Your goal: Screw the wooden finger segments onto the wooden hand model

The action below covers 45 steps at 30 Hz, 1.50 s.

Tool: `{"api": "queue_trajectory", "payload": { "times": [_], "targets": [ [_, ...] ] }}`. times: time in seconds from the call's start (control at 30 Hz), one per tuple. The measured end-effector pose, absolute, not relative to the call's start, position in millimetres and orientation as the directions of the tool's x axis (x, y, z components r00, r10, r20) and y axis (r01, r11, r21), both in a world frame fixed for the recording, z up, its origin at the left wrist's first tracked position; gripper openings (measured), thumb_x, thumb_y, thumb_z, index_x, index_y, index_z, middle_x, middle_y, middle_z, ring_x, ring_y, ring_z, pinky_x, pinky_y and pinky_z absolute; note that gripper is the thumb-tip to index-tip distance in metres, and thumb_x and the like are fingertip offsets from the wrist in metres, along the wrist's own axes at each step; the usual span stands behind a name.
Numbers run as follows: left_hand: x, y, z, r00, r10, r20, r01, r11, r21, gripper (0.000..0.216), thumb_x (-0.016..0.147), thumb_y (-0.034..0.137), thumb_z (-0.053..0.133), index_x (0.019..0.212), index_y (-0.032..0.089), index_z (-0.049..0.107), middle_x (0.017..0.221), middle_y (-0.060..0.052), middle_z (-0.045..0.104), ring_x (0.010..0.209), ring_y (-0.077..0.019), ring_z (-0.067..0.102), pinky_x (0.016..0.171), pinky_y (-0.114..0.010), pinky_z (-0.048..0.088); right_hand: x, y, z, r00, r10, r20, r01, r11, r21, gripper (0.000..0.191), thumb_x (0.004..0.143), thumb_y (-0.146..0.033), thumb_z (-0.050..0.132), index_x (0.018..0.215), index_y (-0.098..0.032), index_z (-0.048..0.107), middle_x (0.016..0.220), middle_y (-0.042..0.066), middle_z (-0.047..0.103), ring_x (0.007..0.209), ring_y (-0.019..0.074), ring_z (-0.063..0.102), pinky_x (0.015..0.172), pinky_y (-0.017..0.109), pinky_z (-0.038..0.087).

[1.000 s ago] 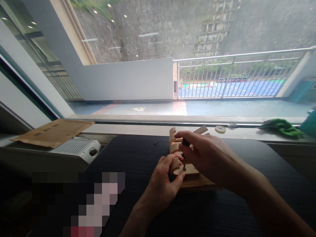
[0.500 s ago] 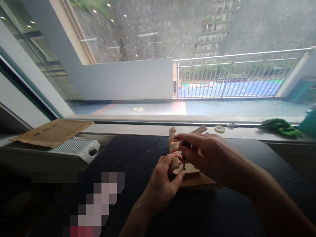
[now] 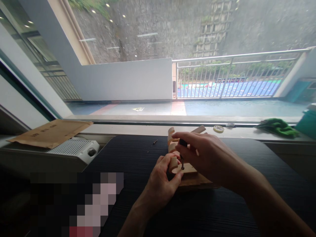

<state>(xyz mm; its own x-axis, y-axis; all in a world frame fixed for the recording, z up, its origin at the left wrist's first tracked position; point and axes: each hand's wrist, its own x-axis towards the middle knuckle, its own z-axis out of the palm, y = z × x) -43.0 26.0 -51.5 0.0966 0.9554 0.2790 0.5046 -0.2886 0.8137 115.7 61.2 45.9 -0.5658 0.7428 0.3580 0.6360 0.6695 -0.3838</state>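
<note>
My right hand [image 3: 209,154] is closed round the dark handle of a screwdriver [image 3: 183,143]. Its shaft points steeply down, and the tip meets a dark spot, seemingly a screw head, on a pale flat wooden piece [image 3: 191,168]. My left hand [image 3: 160,179] grips the near left end of this wooden work, fingers round a curved wooden block [image 3: 173,163] and thumb beside the screwdriver tip. More curved wooden parts [image 3: 171,134] stand in a row behind. Underneath lies a brown wooden board [image 3: 197,181]. My right hand hides much of the work.
A small dark screw-like object [image 3: 155,142] lies on the black table [image 3: 130,164]. The windowsill holds a roll of tape [image 3: 218,128] and a green cloth [image 3: 278,128]. At left, a brown envelope [image 3: 54,131] rests over a white radiator [image 3: 75,146]. A blurred-out patch covers the lower left.
The fingers of my right hand have shifted slightly on the screwdriver, and more of its dark handle shows. My left hand keeps its grip. The whole view has moved a little.
</note>
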Motion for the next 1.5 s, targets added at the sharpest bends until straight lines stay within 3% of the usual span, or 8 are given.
{"api": "queue_trajectory", "payload": {
  "times": [0.1, 0.3, 0.53, 0.63, 0.83, 1.27, 1.5],
  "targets": [
    [-42.8, 25.6, -50.7, 0.097, 0.958, 0.271, 0.513, -0.281, 0.811, 0.033, 0.079, 0.017, 0.059, 0.111, 0.024, 0.052, 0.099, -0.001, 0.060, 0.091, -0.0168, 0.058, 0.084, -0.029, 0.046, 115.9, 60.3, 46.1, -0.623, 0.709, 0.331, 0.582, 0.703, -0.409, 0.027, 0.090, -0.026, 0.047, 0.116, -0.029, 0.055, 0.084, -0.003, 0.065, 0.061, 0.0102, 0.051, 0.055, 0.023, 0.031],
    [-43.1, 25.5, -50.6, 0.102, 0.953, 0.286, 0.522, -0.295, 0.800, 0.035, 0.080, 0.016, 0.059, 0.113, 0.025, 0.052, 0.102, -0.001, 0.059, 0.094, -0.0167, 0.056, 0.086, -0.029, 0.045, 117.5, 64.8, 43.6, -0.574, 0.749, 0.331, 0.643, 0.663, -0.384, 0.024, 0.090, -0.030, 0.047, 0.113, -0.030, 0.055, 0.073, -0.003, 0.064, 0.060, 0.0125, 0.053, 0.053, 0.024, 0.028],
    [-43.4, 25.7, -51.7, 0.114, 0.947, 0.299, 0.487, -0.315, 0.815, 0.037, 0.079, 0.015, 0.060, 0.113, 0.026, 0.051, 0.109, -0.001, 0.058, 0.103, -0.0155, 0.055, 0.095, -0.028, 0.040, 113.4, 69.8, 41.0, -0.481, 0.796, 0.366, 0.731, 0.595, -0.333, 0.017, 0.091, -0.034, 0.045, 0.096, -0.024, 0.057, 0.059, -0.004, 0.057, 0.052, 0.0121, 0.049, 0.049, 0.025, 0.023],
    [-43.2, 25.0, -50.7, 0.107, 0.950, 0.293, 0.490, -0.307, 0.816, 0.036, 0.079, 0.016, 0.060, 0.113, 0.025, 0.052, 0.107, -0.001, 0.059, 0.099, -0.0158, 0.056, 0.092, -0.029, 0.042, 113.2, 67.9, 41.8, -0.477, 0.802, 0.361, 0.732, 0.589, -0.342, 0.018, 0.091, -0.034, 0.044, 0.097, -0.023, 0.057, 0.059, -0.004, 0.057, 0.051, 0.0118, 0.048, 0.049, 0.024, 0.022],
    [-42.2, 24.2, -46.5, 0.093, 0.956, 0.277, 0.524, -0.284, 0.803, 0.035, 0.080, 0.017, 0.059, 0.114, 0.023, 0.052, 0.103, -0.003, 0.060, 0.094, -0.0178, 0.057, 0.087, -0.031, 0.045, 119.1, 59.5, 48.5, -0.607, 0.734, 0.303, 0.618, 0.676, -0.401, 0.022, 0.091, -0.030, 0.044, 0.109, -0.028, 0.057, 0.077, -0.002, 0.063, 0.060, 0.0119, 0.051, 0.055, 0.024, 0.028],
    [-42.0, 24.9, -50.6, 0.102, 0.956, 0.273, 0.519, -0.286, 0.806, 0.034, 0.081, 0.017, 0.058, 0.113, 0.024, 0.052, 0.103, -0.001, 0.059, 0.093, -0.0159, 0.056, 0.086, -0.029, 0.044, 116.1, 65.5, 45.3, -0.527, 0.790, 0.313, 0.676, 0.613, -0.409, 0.020, 0.091, -0.036, 0.044, 0.094, -0.024, 0.059, 0.062, -0.002, 0.057, 0.056, 0.0122, 0.049, 0.053, 0.024, 0.028],
    [-42.5, 25.0, -49.3, 0.102, 0.955, 0.280, 0.525, -0.290, 0.800, 0.035, 0.080, 0.017, 0.059, 0.114, 0.024, 0.051, 0.102, -0.002, 0.059, 0.093, -0.0167, 0.056, 0.085, -0.029, 0.045, 118.0, 64.3, 42.9, -0.573, 0.737, 0.359, 0.612, 0.676, -0.411, 0.029, 0.091, -0.028, 0.045, 0.119, -0.028, 0.052, 0.071, -0.002, 0.062, 0.057, 0.0115, 0.050, 0.053, 0.024, 0.028]
  ]
}}
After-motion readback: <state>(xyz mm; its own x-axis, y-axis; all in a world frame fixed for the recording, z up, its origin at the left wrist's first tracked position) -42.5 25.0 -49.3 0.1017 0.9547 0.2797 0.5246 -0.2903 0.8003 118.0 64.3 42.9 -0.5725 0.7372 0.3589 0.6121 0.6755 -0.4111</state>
